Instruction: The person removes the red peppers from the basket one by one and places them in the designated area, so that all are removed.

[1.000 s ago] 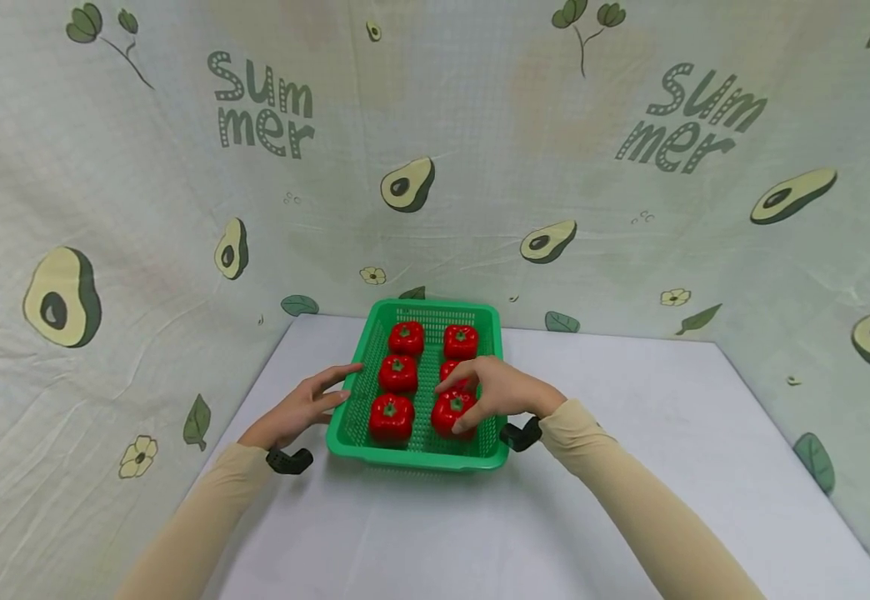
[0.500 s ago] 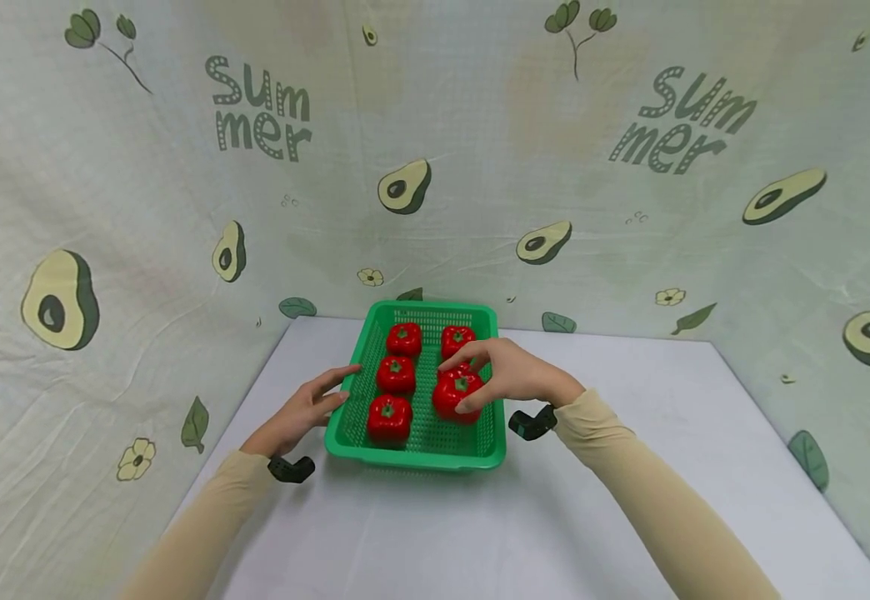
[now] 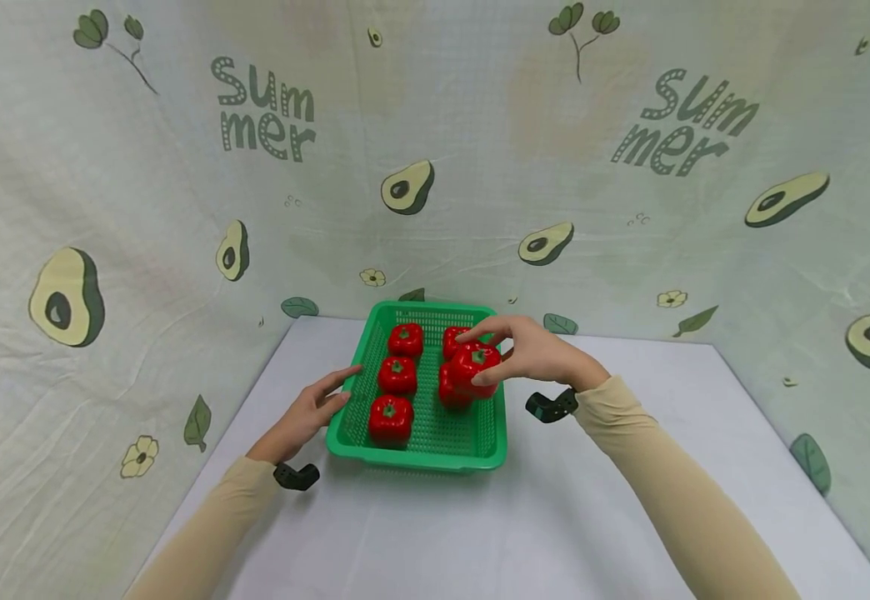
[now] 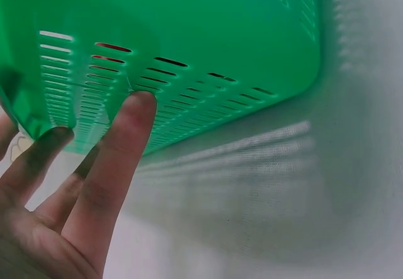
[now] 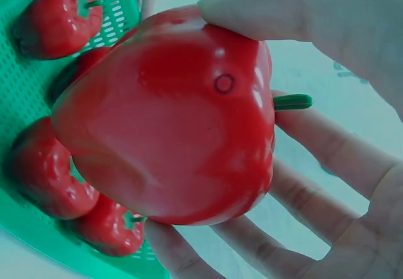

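Observation:
In the head view my right hand [image 3: 542, 354] holds a red bell pepper [image 3: 472, 372] over the right side of a green basket [image 3: 414, 457]. The right wrist view shows the thumb on one side of this pepper [image 5: 182, 115] and fingers on the other, its green stem toward the palm. Inside the basket, several more red peppers stand in two columns, such as the front left pepper [image 3: 391, 419]. My left hand [image 3: 302, 419] is at the basket's left side. Its extended fingertips touch the slotted wall [image 4: 208, 46] in the left wrist view.
The basket stands on a white table [image 3: 615, 450] near its back edge. A cloth with avocado prints [image 3: 435, 117] hangs behind and along both sides. Each wrist carries a black strap-on camera, like the right camera [image 3: 551, 406].
My right hand has lifted the front right pepper out of its place and moved it up and to the right, uncovering the basket floor there. The left hand has barely moved.

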{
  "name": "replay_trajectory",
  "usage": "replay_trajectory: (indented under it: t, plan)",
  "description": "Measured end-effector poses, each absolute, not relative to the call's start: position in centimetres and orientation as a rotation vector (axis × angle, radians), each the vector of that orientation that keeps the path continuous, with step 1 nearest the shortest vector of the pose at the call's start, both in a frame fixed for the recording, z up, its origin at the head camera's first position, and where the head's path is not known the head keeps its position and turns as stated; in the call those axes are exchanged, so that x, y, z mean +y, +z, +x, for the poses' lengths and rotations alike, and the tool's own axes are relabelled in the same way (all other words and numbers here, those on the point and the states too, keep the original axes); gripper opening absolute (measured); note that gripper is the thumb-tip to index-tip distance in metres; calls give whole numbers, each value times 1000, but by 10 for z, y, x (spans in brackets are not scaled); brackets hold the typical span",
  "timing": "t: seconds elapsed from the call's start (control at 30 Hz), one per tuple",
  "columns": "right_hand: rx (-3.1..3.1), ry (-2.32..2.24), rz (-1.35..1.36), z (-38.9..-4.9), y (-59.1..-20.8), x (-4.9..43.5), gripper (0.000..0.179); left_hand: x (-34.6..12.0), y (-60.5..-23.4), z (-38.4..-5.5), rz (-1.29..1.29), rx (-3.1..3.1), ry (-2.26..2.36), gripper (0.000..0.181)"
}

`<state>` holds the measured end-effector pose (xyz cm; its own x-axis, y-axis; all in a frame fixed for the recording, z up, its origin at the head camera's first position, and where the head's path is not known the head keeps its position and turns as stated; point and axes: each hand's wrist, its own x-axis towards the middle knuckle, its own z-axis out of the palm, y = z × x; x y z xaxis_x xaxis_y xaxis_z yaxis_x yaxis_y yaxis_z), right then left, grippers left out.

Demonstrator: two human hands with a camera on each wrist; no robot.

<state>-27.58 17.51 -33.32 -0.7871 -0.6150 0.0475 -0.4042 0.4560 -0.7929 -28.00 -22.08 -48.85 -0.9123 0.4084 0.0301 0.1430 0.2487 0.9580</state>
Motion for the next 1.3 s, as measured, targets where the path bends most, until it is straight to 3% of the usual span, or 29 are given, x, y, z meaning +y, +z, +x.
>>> replay_trajectory:
  t: [0.67,1.3]
  plan:
    - [2659,-1377,-669,-288,-311,221,55,-226,-494,-282,525,2302,1722,50]
    - [2873,-1476,-220,-312,-358,260,62,-227,-492,-285,565,2283,1745,49]
